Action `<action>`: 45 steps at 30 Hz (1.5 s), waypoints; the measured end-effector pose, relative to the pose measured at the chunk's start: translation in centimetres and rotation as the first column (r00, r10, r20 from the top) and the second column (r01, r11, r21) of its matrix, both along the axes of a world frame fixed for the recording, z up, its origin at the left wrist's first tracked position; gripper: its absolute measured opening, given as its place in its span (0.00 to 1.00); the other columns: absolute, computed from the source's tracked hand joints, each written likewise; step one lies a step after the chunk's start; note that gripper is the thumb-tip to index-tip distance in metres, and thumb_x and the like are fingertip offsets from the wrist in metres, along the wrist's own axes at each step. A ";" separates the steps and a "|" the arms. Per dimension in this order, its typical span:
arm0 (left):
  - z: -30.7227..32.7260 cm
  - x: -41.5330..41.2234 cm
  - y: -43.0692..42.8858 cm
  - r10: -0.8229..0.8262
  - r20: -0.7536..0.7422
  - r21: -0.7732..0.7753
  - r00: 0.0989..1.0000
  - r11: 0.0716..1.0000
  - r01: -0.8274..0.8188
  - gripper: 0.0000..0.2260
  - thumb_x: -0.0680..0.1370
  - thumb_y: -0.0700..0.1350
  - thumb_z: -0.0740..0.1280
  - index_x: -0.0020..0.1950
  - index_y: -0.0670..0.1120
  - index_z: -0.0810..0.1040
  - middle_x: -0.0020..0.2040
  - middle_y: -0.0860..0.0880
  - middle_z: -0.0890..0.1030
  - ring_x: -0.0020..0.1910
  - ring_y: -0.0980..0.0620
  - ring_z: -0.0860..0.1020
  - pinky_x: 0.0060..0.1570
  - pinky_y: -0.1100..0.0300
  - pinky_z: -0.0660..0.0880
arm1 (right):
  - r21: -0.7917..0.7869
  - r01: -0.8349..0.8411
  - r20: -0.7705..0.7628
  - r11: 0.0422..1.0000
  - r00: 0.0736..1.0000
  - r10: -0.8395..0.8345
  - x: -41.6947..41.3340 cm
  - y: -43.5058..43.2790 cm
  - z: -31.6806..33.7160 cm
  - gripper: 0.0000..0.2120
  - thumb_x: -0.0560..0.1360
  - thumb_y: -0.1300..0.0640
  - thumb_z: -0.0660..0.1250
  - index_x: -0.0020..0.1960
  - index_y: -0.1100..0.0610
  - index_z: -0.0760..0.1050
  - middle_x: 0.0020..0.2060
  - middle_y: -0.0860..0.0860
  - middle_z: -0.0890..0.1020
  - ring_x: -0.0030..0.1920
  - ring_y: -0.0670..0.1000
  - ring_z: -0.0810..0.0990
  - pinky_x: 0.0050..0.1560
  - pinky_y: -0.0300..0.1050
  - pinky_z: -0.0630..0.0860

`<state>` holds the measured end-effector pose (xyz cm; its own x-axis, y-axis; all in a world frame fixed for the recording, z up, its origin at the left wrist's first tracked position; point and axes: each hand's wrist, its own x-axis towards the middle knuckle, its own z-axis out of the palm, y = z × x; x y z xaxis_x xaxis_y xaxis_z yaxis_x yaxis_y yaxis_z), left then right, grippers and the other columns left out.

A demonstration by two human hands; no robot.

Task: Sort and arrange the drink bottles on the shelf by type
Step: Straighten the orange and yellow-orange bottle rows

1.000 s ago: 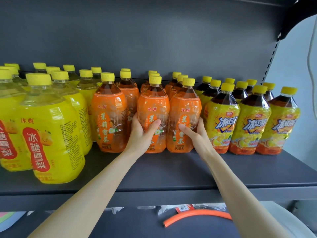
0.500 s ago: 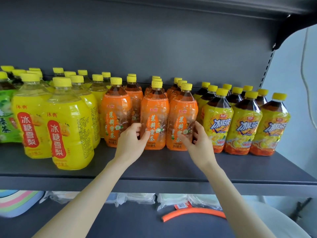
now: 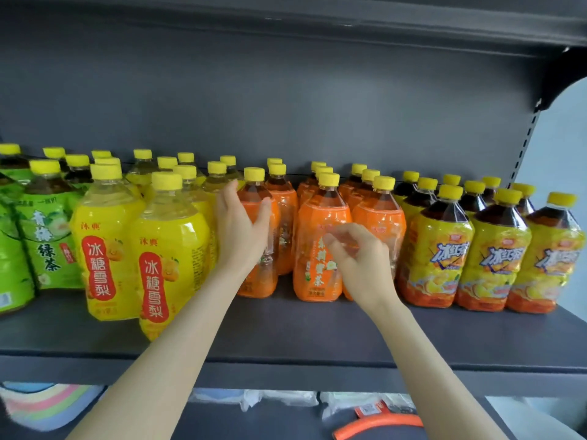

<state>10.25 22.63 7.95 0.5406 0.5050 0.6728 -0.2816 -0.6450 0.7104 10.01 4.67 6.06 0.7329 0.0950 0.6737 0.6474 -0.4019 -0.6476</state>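
Observation:
On the dark shelf [image 3: 286, 335] the yellow-capped bottles stand in groups: green tea bottles [image 3: 47, 239] at far left, yellow pear drink bottles [image 3: 171, 249], orange tea bottles, then iced tea bottles [image 3: 440, 249] at right. My left hand [image 3: 241, 230] lies against the left front orange bottle [image 3: 259, 282], fingers straight up along its left side, thumb across its front. My right hand [image 3: 359, 262] hovers, blurred, in front of the middle front orange bottle [image 3: 317, 220], fingers loosely curled and holding nothing. A third front orange bottle [image 3: 381, 217] stands just right of it.
Another shelf board [image 3: 349, 23] runs overhead, with a bracket [image 3: 562, 77] at the right end. On the level below lie an orange tube [image 3: 381, 423], plastic packets [image 3: 279, 398] and a pastel stack [image 3: 44, 404]. A bare strip of shelf runs in front of the bottles.
Both hands left the lower sides of the orange bottles and rose. The left one shifted onto the left front orange bottle; the right one curled in front of the middle bottle. The view panned left.

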 end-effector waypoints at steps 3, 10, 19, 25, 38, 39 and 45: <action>0.2 1.6 0.5 -0.050 -0.084 -0.053 0.995 0.998 0.046 0.35 0.75 0.56 0.68 0.75 0.43 0.58 0.73 0.43 0.64 0.72 0.46 0.62 0.66 0.56 0.62 | 0.045 0.030 0.027 0.999 0.999 -0.031 0.5 1.6 0.1 0.04 0.78 0.58 0.67 0.51 0.52 0.79 0.46 0.47 0.81 0.47 0.43 0.79 0.44 0.25 0.71; -0.5 0.7 1.2 -0.022 -0.017 0.118 1.000 0.993 0.024 0.33 0.74 0.56 0.69 0.73 0.42 0.64 0.68 0.41 0.70 0.68 0.43 0.66 0.64 0.55 0.65 | 0.173 0.046 -0.032 0.984 0.999 -0.041 0.6 2.6 -2.1 0.03 0.78 0.56 0.68 0.51 0.50 0.79 0.43 0.40 0.82 0.46 0.39 0.79 0.44 0.27 0.72; -0.9 -4.6 0.1 -0.452 0.117 0.075 0.884 0.892 0.446 0.27 0.74 0.56 0.69 0.69 0.47 0.69 0.64 0.51 0.76 0.63 0.57 0.74 0.62 0.57 0.73 | 0.299 -0.352 -0.178 0.887 0.892 0.415 -1.6 3.5 -3.3 0.14 0.77 0.47 0.65 0.61 0.49 0.76 0.52 0.42 0.84 0.55 0.43 0.81 0.51 0.33 0.75; -0.9 -5.4 -4.1 -0.544 0.089 -0.083 0.834 0.831 0.551 0.19 0.79 0.59 0.51 0.68 0.58 0.67 0.64 0.62 0.71 0.66 0.63 0.68 0.68 0.56 0.68 | 0.389 -0.449 -0.235 0.804 0.796 0.558 -3.3 1.1 -4.7 0.26 0.70 0.40 0.71 0.65 0.44 0.70 0.59 0.43 0.81 0.61 0.45 0.79 0.54 0.36 0.76; -4.2 -5.0 -5.0 -0.631 0.233 -0.305 0.740 0.675 0.672 0.12 0.79 0.48 0.65 0.61 0.52 0.76 0.58 0.57 0.80 0.59 0.61 0.76 0.55 0.62 0.76 | 0.478 -0.220 -0.255 0.851 0.892 0.374 -2.3 -1.7 -5.9 0.37 0.66 0.34 0.69 0.70 0.41 0.62 0.59 0.41 0.80 0.59 0.44 0.80 0.56 0.46 0.80; -4.5 -4.4 -4.2 -0.540 0.247 -0.324 0.805 0.737 0.594 0.09 0.79 0.46 0.65 0.58 0.50 0.77 0.55 0.57 0.81 0.57 0.61 0.77 0.56 0.60 0.77 | 0.475 -0.200 -0.257 0.857 0.900 0.352 -2.1 -1.7 -6.0 0.36 0.65 0.33 0.69 0.69 0.37 0.62 0.59 0.40 0.79 0.58 0.43 0.80 0.57 0.46 0.80; -5.4 2.8 -0.4 -0.240 -0.068 -0.405 0.968 0.894 0.193 0.23 0.78 0.49 0.67 0.70 0.44 0.66 0.67 0.47 0.71 0.66 0.49 0.70 0.63 0.58 0.68 | 0.454 -0.109 -0.222 0.884 0.947 0.231 -1.6 -1.3 -6.3 0.37 0.64 0.30 0.66 0.69 0.39 0.62 0.58 0.38 0.79 0.57 0.42 0.80 0.56 0.44 0.78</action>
